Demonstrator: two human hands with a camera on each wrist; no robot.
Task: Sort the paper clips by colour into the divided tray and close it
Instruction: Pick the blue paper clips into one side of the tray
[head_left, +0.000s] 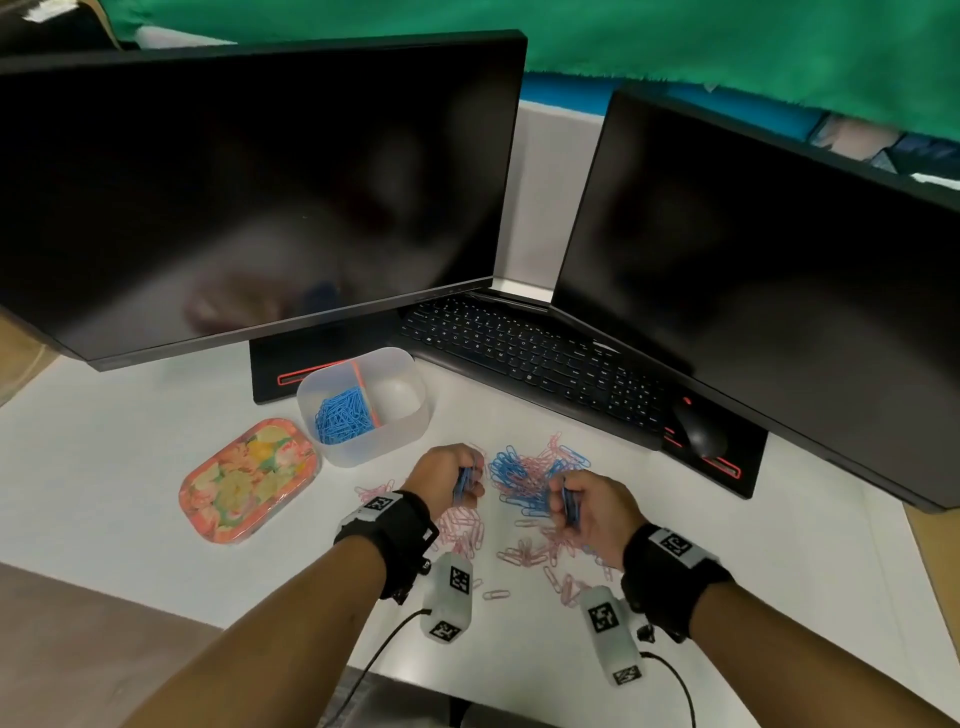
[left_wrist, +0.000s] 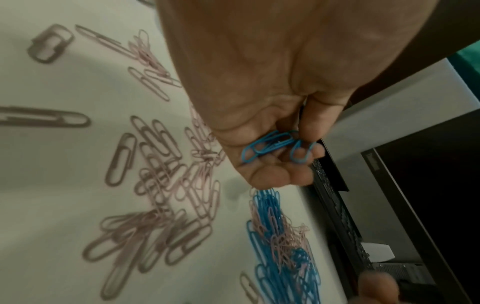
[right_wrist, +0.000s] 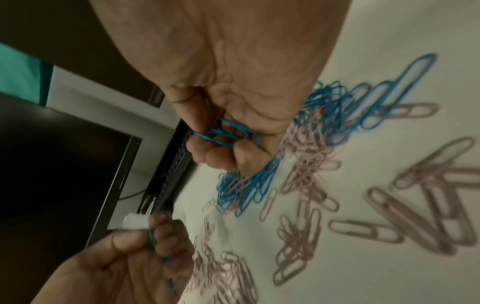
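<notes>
A translucent divided tray (head_left: 410, 415) stands open on the white desk; its left compartment holds blue clips (head_left: 343, 415), its right one looks empty. The flowered lid (head_left: 247, 480) lies to its left. A mixed pile of blue and pink clips (head_left: 530, 470) lies in front of the tray, and loose pink clips (head_left: 524, 553) spread nearer me. My left hand (head_left: 460, 480) grips a bunch of blue clips (left_wrist: 272, 147) just left of the pile. My right hand (head_left: 576, 506) grips another bunch of blue clips (right_wrist: 228, 133) at the pile's near right edge.
Two dark monitors (head_left: 249, 197) stand behind, with a black keyboard (head_left: 530, 353) and mouse (head_left: 698, 431) between them, close behind the pile. The desk's front edge (head_left: 260, 631) runs below my forearms.
</notes>
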